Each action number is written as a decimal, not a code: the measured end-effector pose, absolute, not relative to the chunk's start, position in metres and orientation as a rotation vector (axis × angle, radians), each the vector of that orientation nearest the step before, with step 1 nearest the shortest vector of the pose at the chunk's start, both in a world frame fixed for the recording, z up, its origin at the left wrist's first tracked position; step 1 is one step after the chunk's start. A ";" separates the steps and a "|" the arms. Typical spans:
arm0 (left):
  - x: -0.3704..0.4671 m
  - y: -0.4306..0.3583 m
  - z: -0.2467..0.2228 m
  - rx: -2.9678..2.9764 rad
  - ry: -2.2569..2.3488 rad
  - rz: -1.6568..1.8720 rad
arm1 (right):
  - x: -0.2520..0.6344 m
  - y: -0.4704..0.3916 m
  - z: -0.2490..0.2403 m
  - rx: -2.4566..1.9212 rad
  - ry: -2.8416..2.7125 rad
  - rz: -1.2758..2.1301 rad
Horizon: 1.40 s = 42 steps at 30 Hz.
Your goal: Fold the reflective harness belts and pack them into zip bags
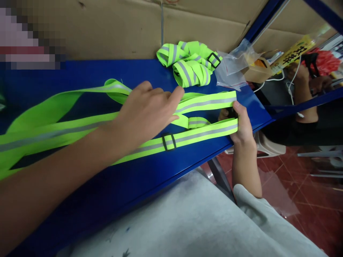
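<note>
Long neon-yellow reflective straps (200, 135) with a grey stripe stretch across the blue table. My left hand (147, 110) lies over them at the middle, its fingers curled onto the upper strap; the fingertips are partly hidden. At the table's right end, my right hand (242, 123) grips the straps where they fold, with its thumb on the upper band and something black between thumb and fingers. A black slider buckle (169, 142) sits on the lower strap, between the hands. Loose loops trail off to the left.
Behind lies a bundle of coiled straps (191, 69) with a black buckle. Clear plastic bags (233, 67) and a small cardboard box (257, 70) are right of it. Past the blue frame bar (308, 104) are another person's hands and arm (304, 84). Cardboard (107, 28) backs the table (160, 166).
</note>
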<state>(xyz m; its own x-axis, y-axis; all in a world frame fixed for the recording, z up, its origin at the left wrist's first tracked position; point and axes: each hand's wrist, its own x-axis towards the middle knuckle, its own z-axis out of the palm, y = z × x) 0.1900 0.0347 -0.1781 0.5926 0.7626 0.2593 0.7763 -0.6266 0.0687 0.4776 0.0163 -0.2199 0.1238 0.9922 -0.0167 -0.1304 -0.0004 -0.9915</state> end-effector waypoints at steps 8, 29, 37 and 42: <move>0.176 0.050 -0.169 -2.671 -1.327 -0.269 | 0.471 0.013 -0.217 -1.254 -1.200 1.069; 0.175 0.059 -0.212 -2.803 -1.237 -0.253 | 0.471 0.016 -0.218 -1.251 -1.132 1.084; 0.161 0.047 -0.178 -2.727 -1.500 0.096 | 0.469 0.019 -0.219 -1.265 -1.050 0.965; 0.155 0.044 -0.178 -2.858 -1.458 0.110 | 0.469 0.022 -0.224 -1.327 -1.088 0.802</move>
<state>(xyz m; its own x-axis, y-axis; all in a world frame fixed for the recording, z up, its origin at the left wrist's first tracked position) 0.1550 0.0442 -0.1777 0.5855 0.8054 -0.0921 0.8102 -0.5854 0.0304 0.4693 0.0219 -0.2238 0.3293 0.9316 0.1539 0.1286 0.1172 -0.9847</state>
